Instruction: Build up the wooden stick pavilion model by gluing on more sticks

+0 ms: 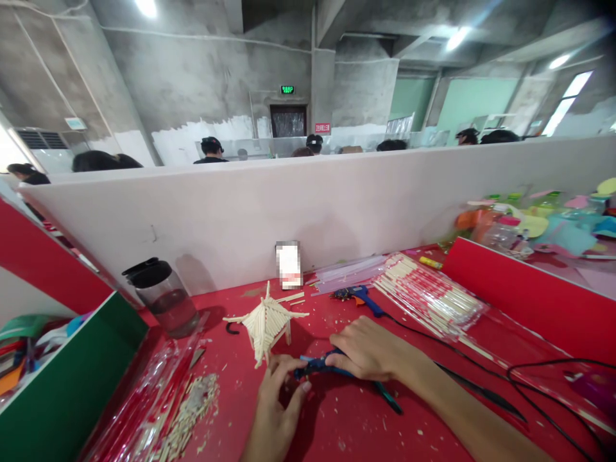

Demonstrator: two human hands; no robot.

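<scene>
My right hand [363, 350] is closed around blue pliers [317, 367], low over the red table, with one green-blue handle [387, 398] sticking out below the palm. Close to their jaws is my left hand [279, 401], its index finger and thumb curled around the tip. Whatever small piece may lie between those fingers is hidden. Just beyond the left fingertips stands a small roof-like model of pale wooden sticks [269, 324], with stick ends jutting out at its corners. A blue glue gun [359, 296] lies beyond my right hand, its black cord trailing right.
Plastic-wrapped sticks [428, 295] lie at the right, before a red divider [529, 301]. At left are a dark-lidded bottle [166, 298], cut stick bits [190, 410] and a green divider [72, 391]. A phone-like object [289, 266] leans against the white partition [240, 218]; people sit beyond.
</scene>
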